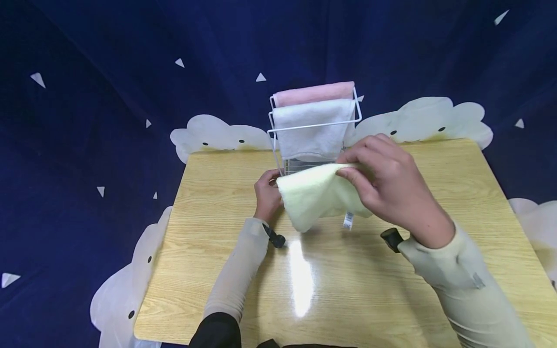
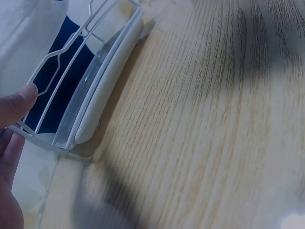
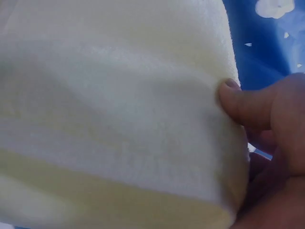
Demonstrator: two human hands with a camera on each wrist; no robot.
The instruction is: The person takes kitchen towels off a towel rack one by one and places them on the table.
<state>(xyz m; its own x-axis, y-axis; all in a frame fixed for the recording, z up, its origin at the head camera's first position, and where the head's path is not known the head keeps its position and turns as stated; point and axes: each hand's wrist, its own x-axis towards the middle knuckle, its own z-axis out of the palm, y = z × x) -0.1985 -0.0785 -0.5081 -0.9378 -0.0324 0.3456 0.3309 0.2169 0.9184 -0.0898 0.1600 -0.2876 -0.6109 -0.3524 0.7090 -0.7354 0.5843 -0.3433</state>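
Head: your right hand point(image 1: 389, 186) pinches a yellow cloth point(image 1: 309, 193) above the bench point(image 1: 204, 270), just before a rack point(image 1: 314, 125) holding a white cloth point(image 1: 311, 145) and a pink cloth point(image 1: 315, 93); left wrist: your left hand point(image 2: 9, 162) grips the rack's wire; right wrist: your thumb presses the yellow cloth

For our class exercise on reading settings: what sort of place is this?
Possibly a decorated play or study corner indoors, though the wider room is out of view: a wood-grain table stands before a dark blue backdrop scattered with white triangles and pale cloud shapes with eyes.
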